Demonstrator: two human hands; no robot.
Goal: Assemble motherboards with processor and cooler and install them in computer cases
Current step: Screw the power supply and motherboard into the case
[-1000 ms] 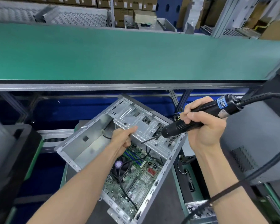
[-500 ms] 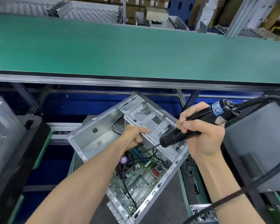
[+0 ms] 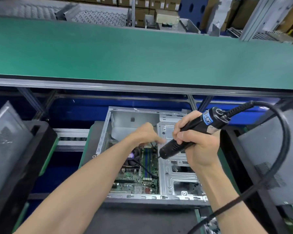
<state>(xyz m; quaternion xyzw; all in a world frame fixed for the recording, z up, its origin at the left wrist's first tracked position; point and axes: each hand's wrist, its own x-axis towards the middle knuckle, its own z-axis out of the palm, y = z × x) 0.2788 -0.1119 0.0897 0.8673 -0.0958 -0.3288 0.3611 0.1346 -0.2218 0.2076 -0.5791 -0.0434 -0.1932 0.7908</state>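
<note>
Motherboard (image 3: 139, 174) sits inside open case (image 3: 176, 174) on the table below green conveyor (image 3: 142, 53), cooler (image 3: 132, 157) mounted, cables in. My right hand (image 3: 194, 144) grips electric screwdriver (image 3: 189, 134), bit near the board edge. Left hand (image 3: 145, 134) reaches in, blurred, can't tell its grip. Screwing down probably left.

I can read no text with certainty here. The electric screwdriver (image 3: 191, 133) has a blue label band near its cable end, and there are white characters on it, but they are too blurred for me. The printing on the motherboard (image 3: 139, 176) and on the cardboard boxes (image 3: 152, 5) behind the belt is too small to read.
</note>
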